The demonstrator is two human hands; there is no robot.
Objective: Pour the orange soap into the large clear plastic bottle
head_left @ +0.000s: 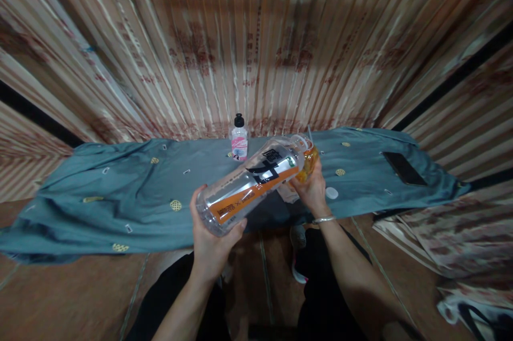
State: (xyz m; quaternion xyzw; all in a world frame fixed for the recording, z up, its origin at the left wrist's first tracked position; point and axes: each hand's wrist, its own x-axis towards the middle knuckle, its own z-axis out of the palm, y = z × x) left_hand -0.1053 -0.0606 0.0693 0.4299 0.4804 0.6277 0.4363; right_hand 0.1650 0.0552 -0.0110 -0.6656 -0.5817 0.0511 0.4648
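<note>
Left hand (214, 247): wrapped round base of tilted, orange-labelled clear plastic bottle (246, 188), above teal cloth-covered tabletop (128, 186)
Far edge: pink-labelled bottle (239, 147) stood nearby
Right hand (312, 188): closed round glossy amber container (309, 163), at plastic bottle's narrow end
Right end: flat black rectangle (404, 168) laid
</note>
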